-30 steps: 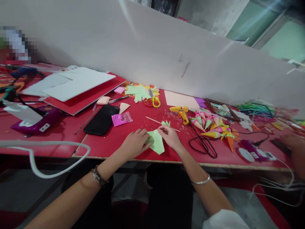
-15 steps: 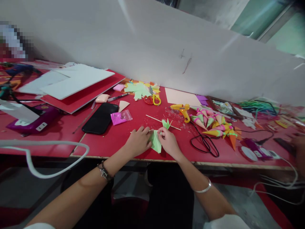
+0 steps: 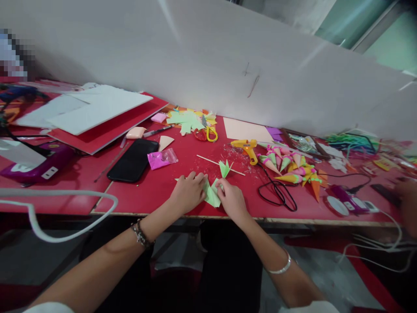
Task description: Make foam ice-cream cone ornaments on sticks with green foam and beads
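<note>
A folded piece of light green paper (image 3: pixel 213 198) lies on the red table between my hands. My left hand (image 3: pixel 189 191) is bent over its left side, fingers close together and pressed on it; the fingertips are partly hidden. With thumb and fingers pinched, my right hand (image 3: pixel 231 199) grips the paper's right edge. Just beyond the right fingers, a pleated green paper piece (image 3: pixel 224 168) fans out in points. Behind the hands a thin wooden stick (image 3: pixel 207 159) lies slantwise, passing by the pleated piece.
A yellow glue gun (image 3: pixel 246 148) with a black cord lies right of the stick, near small paper cones (image 3: pixel 293 165). Leftward are a phone (image 3: pixel 133 161) and a bag of pink material (image 3: pixel 159 159). Scissors (image 3: pixel 211 134) lie behind. A white cable (image 3: pixel 110 202) loops at left.
The camera view has shifted slightly. Both hands stay at the green paper, and the right fingers have moved only a little along its edge.
</note>
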Demonstrator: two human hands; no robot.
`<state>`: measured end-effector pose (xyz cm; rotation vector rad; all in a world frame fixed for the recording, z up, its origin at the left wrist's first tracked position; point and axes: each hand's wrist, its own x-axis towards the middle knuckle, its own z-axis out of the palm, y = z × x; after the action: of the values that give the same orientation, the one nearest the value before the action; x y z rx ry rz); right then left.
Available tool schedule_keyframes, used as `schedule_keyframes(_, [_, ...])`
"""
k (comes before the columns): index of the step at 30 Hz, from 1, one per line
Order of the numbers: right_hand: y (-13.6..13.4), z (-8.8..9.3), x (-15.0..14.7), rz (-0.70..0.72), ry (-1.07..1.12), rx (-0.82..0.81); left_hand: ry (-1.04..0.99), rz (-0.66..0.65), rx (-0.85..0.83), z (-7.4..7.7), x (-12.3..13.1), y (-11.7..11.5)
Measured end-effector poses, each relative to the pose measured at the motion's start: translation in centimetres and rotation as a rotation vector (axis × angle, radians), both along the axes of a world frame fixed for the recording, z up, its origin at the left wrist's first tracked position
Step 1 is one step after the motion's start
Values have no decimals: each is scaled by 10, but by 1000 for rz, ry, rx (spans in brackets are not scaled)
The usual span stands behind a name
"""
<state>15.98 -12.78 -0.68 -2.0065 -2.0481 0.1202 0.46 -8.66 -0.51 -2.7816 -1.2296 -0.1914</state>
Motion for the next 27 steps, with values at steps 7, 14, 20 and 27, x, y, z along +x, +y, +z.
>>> schedule_keyframes(7, [-14,3,4,-38,-70,-39,-8,14,-1,-1,1,-1])
schedule_keyframes(14, [-31,4,8,-89,-122,-67,-8,7,16,0,1,-1])
schedule_keyframes(20, [-47,2,16,-88,-129,-44,2,27,33,0,0,-3])
schedule_keyframes(27, [-59,5,29,-118,-70,24,22,17,40,0,1,-3])
